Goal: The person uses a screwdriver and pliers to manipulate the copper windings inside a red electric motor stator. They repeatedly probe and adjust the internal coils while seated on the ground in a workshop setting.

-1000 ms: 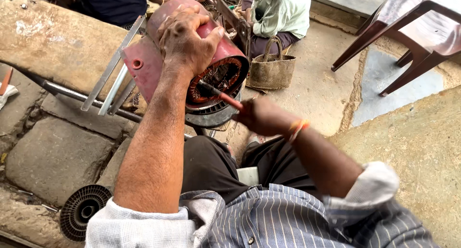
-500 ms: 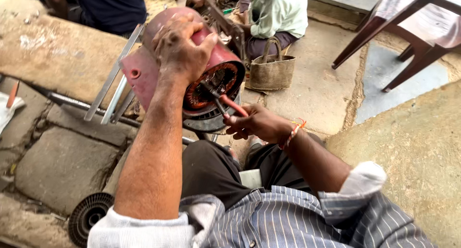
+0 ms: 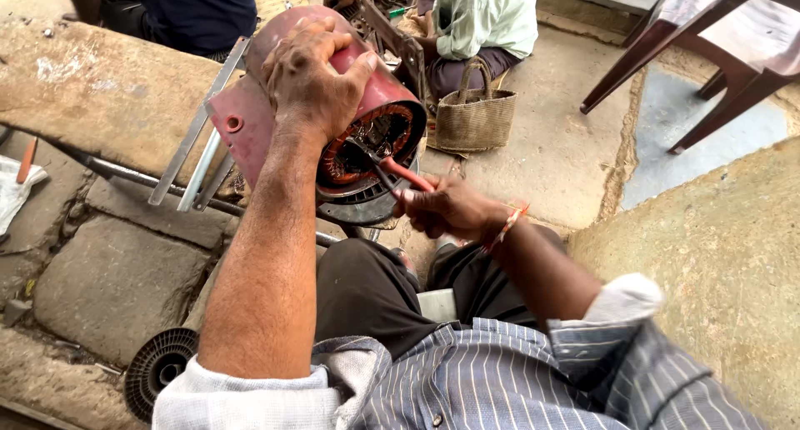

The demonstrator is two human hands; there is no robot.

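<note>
We sit on a floor of rough grey stone slabs [image 3: 117, 280] and pale concrete [image 3: 558, 147] in flat daylight. Ahead of us runs a low weathered stone ledge [image 3: 100, 88]; to our right stand the legs of a dark red-brown plastic chair [image 3: 708, 55] beside a woven straw basket [image 3: 475, 117].

Daylight, soft and even; no hard shadows, no glare. Stone floor [image 3: 117, 280] bright and flat-lit. Motor [image 3: 333, 105] opening dim inside, copper windings still readable. Left hand [image 3: 312, 84] sharp, veins clear. Right hand [image 3: 446, 209] slightly soft, a little motion blur. Wide-angle stretch at edges: shirt [image 3: 500, 380] and chair [image 3: 708, 55] look pulled outward. Upper corners less crisp.
</note>
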